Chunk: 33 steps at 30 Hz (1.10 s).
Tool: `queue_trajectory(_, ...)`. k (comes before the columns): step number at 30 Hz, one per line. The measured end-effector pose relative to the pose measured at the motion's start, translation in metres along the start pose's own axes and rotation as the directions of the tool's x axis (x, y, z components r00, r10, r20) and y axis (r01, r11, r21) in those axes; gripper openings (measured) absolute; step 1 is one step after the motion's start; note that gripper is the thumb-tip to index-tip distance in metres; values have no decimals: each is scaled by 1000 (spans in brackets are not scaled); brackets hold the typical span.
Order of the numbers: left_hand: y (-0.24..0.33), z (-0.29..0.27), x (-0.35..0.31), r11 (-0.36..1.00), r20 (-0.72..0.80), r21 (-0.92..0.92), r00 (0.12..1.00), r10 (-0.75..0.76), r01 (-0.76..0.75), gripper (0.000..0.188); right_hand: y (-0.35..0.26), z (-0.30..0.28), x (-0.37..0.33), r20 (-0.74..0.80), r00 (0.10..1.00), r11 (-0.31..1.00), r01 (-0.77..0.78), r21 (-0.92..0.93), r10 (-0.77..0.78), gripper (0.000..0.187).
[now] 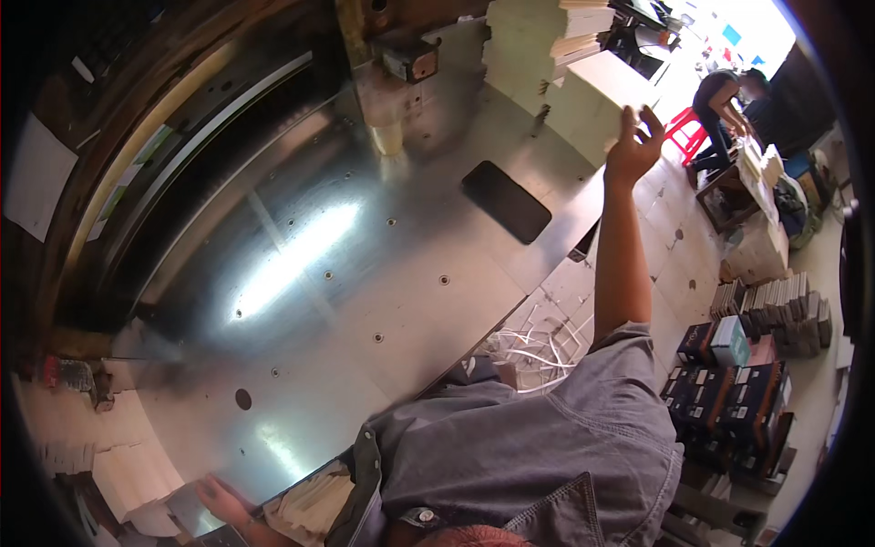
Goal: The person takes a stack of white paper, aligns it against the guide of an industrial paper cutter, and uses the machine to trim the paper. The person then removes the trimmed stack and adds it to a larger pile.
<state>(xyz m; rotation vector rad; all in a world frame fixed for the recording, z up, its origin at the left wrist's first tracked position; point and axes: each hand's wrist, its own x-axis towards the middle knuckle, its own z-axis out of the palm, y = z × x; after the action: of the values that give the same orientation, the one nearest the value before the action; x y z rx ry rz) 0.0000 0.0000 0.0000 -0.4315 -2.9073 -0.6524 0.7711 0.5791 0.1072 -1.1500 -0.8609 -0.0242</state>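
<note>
Stretched out to the upper right, my right hand (635,150) has its fingers apart and slightly bent, with nothing in them. It is nearest to a pale stack of cut sheets (588,114) at the far right end of the metal table (410,301); whether it touches the stack I cannot tell. At the lower left my left hand (225,501) lies low at the table's near edge, fingers mostly extended, beside another stack of pale sheets (137,474). A dark phone-like slab (507,201) rests flat on the metal top.
A dark machine opening (237,155) runs along the table's far side. White strips (542,351) lie in a heap on the floor (674,237). To the right are dark boxes (725,401), bundled stacks (775,305), a red stool (685,133) and a bending person (715,105).
</note>
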Motion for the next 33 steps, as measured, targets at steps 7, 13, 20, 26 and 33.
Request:
queue_trajectory(7, 6, -2, -7, 1000, -33, 11, 999, 11, -10, 68, 44, -5, 68, 15, 668, 644, -723, 249, 744, 68)
queue_trajectory(13, 0, 0, -10, 1000, -42, -12, 999, 2, -2, 72, 73, -6, 88, 157, 573, 527, -810, 258, 804, 59)
queue_trajectory(20, 9, 6, -4, 999, -56, 36, 998, 23, -21, 64, 86, -24, 96, 205, 570, 511, -814, 278, 796, 68)
queue_trajectory(26, -26, 8, -4, 996, -96, 26, 992, 88, -86, 58, 93, -44, 79, 320, 664, 533, -740, 410, 675, 44)
queue_trajectory(33, -39, 15, -13, 987, -173, -107, 980, 103, -123, 53, 4, -107, 16, 318, 848, 898, -438, -31, 424, 41)
